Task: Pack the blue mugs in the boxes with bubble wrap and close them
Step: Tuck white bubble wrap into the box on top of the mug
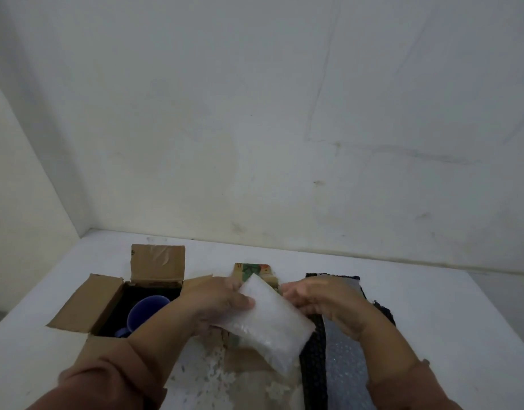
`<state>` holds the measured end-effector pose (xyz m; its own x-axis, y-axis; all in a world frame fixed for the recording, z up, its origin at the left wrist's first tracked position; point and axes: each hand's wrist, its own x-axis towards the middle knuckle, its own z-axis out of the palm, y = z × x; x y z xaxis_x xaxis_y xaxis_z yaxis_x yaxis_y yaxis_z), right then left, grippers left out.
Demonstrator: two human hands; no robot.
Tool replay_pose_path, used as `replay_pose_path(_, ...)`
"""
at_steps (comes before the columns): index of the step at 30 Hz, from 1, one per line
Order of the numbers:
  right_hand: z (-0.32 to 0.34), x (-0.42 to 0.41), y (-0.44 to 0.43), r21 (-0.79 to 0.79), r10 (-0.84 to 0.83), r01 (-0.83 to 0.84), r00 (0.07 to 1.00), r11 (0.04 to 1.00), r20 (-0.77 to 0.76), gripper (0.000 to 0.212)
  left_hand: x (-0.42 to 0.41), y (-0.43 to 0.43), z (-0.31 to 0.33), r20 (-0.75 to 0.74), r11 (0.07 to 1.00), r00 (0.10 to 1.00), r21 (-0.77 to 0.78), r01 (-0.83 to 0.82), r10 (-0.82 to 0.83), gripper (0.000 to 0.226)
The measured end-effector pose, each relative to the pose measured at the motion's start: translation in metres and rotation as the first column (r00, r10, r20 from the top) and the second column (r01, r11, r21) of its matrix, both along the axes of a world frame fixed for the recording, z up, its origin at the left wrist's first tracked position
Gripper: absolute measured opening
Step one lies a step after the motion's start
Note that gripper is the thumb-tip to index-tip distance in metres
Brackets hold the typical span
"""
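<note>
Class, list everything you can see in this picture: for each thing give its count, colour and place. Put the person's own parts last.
Cardboard box: one, brown, flaps open, left on the table.
Blue mug: one, inside the open box.
Folded bubble wrap: one, white, held above the middle.
Printed box: one, brown with green and red print, behind the hands.
Dark mesh sheet: one, black, right of centre.
Bubble wrap sheet: one, clear, lying at right.
Table: one, white.
Wall: white, behind.
Left hand: gripping the wrap.
Right hand: on the wrap's far edge.
</note>
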<state>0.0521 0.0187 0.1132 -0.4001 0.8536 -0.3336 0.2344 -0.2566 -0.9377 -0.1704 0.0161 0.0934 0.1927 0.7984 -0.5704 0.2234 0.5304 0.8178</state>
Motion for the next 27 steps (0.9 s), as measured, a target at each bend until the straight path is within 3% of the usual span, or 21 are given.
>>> replay_pose_path(2, -0.009, -0.006, -0.001, 0.104, 0.103, -0.126, 0.974, 0.987, 0.201, 0.004, 0.003, 0.000, 0.001, -0.080, 0.995, 0.993, 0.031, 0.094, -0.091, 0.044)
replay_pose_path(4, -0.024, -0.012, 0.003, 0.171, 0.079, -0.140, 0.944, 0.975, 0.321, 0.018, 0.006, 0.000, 0.002, 0.005, 0.998, 0.999, 0.040, 0.045, -0.045, 0.035)
replay_pose_path(6, -0.038, -0.015, 0.009, 0.205, -0.100, 0.037, 0.948, 0.978, 0.303, 0.026, 0.007, 0.002, -0.003, 0.178, 0.995, 0.979, -0.003, -0.104, 0.103, 0.034)
replay_pose_path(9, -0.056, -0.023, 0.015, 0.197, -0.271, 0.220, 0.919, 0.955, 0.286, 0.028, 0.011, 0.003, -0.014, 0.297, 0.962, 0.915, -0.068, -0.265, 0.273, 0.068)
replay_pose_path(10, -0.062, -0.026, 0.016, 0.190, -0.278, 0.229, 0.911, 0.955, 0.304, 0.027, 0.013, 0.002, -0.017, 0.233, 0.962, 0.933, -0.035, -0.272, 0.273, 0.078)
replay_pose_path(12, -0.071, -0.035, 0.016, 0.190, -0.271, 0.216, 0.895, 0.958, 0.354, 0.021, 0.014, 0.000, -0.023, -0.046, 0.973, 0.980, 0.131, -0.188, 0.196, 0.085)
replay_pose_path(15, -0.082, -0.046, 0.014, 0.242, -0.231, 0.129, 0.856, 0.962, 0.463, 0.017, 0.016, -0.001, -0.044, -0.391, 0.931, 0.913, 0.363, 0.043, 0.111, 0.079)
replay_pose_path(17, -0.086, -0.052, 0.011, 0.303, -0.213, 0.040, 0.800, 0.952, 0.562, 0.020, 0.020, -0.002, -0.057, -0.576, 0.858, 0.812, 0.458, 0.231, 0.089, 0.071)
replay_pose_path(19, -0.085, -0.054, 0.008, 0.359, -0.204, -0.069, 0.715, 0.931, 0.668, 0.025, 0.021, -0.004, -0.070, -0.758, 0.759, 0.644, 0.476, 0.444, 0.099, 0.069)
replay_pose_path(23, -0.077, -0.052, 0.003, 0.420, -0.208, -0.375, 0.491, 0.826, 0.846, 0.037, 0.018, -0.007, -0.059, -0.954, 0.630, 0.252, 0.297, 0.717, 0.163, 0.055)
replay_pose_path(25, -0.073, -0.048, 0.004, 0.364, -0.135, -0.527, 0.422, 0.768, 0.896, 0.044, 0.015, -0.009, -0.060, -0.973, 0.561, 0.191, 0.231, 0.795, 0.129, 0.046)
replay_pose_path(27, -0.070, -0.046, 0.008, 0.213, 0.021, -0.676, 0.320, 0.705, 0.947, 0.061, 0.011, -0.008, -0.063, -0.981, 0.555, 0.182, 0.190, 0.810, 0.070, 0.054)
